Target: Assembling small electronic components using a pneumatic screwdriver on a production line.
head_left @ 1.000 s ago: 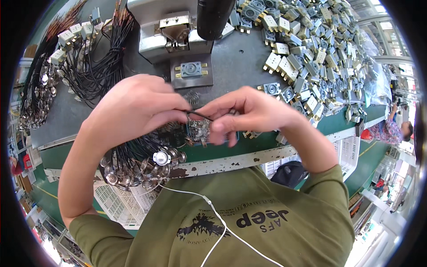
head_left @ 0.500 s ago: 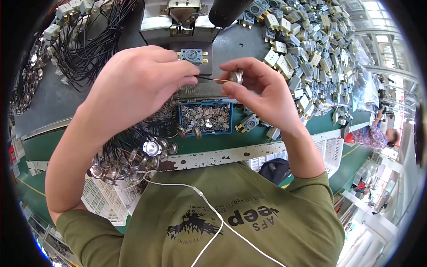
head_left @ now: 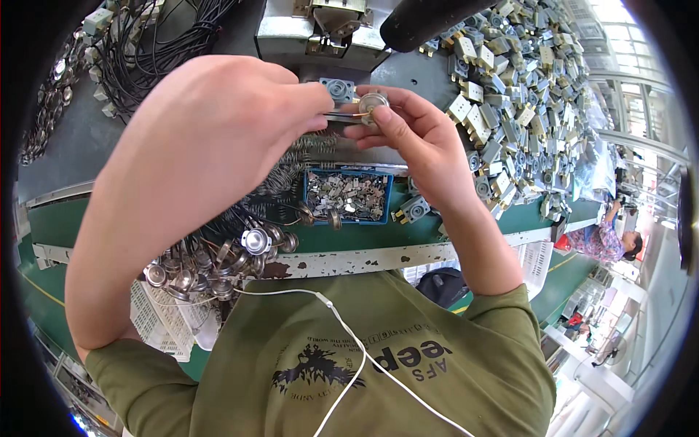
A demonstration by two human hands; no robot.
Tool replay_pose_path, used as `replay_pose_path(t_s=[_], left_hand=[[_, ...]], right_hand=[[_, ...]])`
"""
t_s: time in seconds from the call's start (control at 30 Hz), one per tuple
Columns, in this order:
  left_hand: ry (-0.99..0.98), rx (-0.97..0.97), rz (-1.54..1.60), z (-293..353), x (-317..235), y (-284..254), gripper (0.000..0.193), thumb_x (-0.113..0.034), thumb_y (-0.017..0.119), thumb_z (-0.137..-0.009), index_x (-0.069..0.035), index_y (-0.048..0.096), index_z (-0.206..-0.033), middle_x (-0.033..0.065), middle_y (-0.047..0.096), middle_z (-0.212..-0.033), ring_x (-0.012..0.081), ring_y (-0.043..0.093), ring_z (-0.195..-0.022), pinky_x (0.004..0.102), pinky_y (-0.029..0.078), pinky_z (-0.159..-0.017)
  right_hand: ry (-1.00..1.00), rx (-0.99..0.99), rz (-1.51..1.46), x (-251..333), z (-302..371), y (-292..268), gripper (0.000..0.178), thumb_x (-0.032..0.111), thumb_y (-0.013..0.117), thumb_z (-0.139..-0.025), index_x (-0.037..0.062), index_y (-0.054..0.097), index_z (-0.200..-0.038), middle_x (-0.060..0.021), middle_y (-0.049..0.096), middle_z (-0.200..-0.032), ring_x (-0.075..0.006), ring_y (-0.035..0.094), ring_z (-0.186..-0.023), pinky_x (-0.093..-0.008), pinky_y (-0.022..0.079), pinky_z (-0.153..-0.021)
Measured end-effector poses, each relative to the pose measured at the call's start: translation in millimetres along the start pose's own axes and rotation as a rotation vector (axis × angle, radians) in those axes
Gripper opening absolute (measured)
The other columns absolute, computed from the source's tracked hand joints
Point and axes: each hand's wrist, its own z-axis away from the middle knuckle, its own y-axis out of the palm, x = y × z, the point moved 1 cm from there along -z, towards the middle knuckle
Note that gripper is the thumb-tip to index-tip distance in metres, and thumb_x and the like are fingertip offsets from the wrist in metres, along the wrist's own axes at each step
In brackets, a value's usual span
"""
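Between the thumb and fingers of my right hand point(head_left: 416, 135) is a round silvery metal part point(head_left: 373, 103), its flat round face turned up. A thin dark wire point(head_left: 344, 114) with an orange-coloured strand runs from it to my left hand point(head_left: 251, 109), whose fingers are pinched on that wire. Just beyond my fingertips, a grey plastic block with a round ringed face point(head_left: 337, 89) lies under the bench press point(head_left: 341, 29). Below my hands stands a blue bin point(head_left: 388, 211) of small metal pieces. Coil springs point(head_left: 309, 151) lie beside it, partly hidden by my left arm.
Many grey and cream plastic blocks point(head_left: 502, 109) are heaped on the right. Black cable bundles point(head_left: 171, 54) lie at far left. Wired round metal parts point(head_left: 255, 241) hang over the worn bench edge point(head_left: 349, 262). A dark cylinder point(head_left: 426, 18) juts in above. Another person point(head_left: 601, 239) is far right.
The round metal part has turned in my right hand, so its flat face now points up. My left fingers have come closer to it along the wire. The view has shifted slightly.
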Motion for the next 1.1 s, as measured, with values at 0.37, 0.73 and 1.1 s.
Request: replay_pose_path(t_s=[0.37, 0.73, 1.1], left_hand=[[-0.196, -0.059, 0.557, -0.9, 8.9, 35.5, 0.012, -0.02, 0.071, -0.091, -0.009, 0.067, -0.093, 0.0086, 0.068, -0.079, 0.0316, 0.068, -0.079, 0.0415, 0.056, -0.07], [0.123, -0.053, -0.146, 11.7, 9.7, 23.9, 0.019, -0.01, 0.073, -0.077, -0.008, 0.068, -0.096, 0.0042, 0.06, -0.083, 0.0251, 0.062, -0.081, 0.0379, 0.051, -0.072], [0.157, -0.046, -0.077, 6.7, 5.1, 35.9, 0.027, -0.028, 0.076, -0.085, -0.008, 0.059, -0.089, 0.0028, 0.061, -0.078, 0.0233, 0.064, -0.078, 0.0373, 0.052, -0.071]], right_hand=[[-0.371, -0.202, -0.668, 3.7, 11.8, 41.1, 0.027, 0.015, 0.045, -0.111, -0.0011, 0.058, -0.129, -0.0221, 0.066, -0.129, -0.0311, 0.067, -0.116, -0.0442, 0.051, -0.104], [0.038, 0.141, 0.414, 32.1, 0.5, 14.7, 0.027, 0.013, 0.063, -0.104, -0.0008, 0.066, -0.127, -0.0049, 0.071, -0.103, -0.0097, 0.066, -0.097, -0.0266, 0.052, -0.085], [-0.101, 0.118, 0.535, 20.4, 2.9, 12.9, 0.034, 0.01, 0.075, -0.095, 0.001, 0.069, -0.127, -0.0055, 0.073, -0.104, -0.0081, 0.062, -0.087, -0.0274, 0.053, -0.079]])
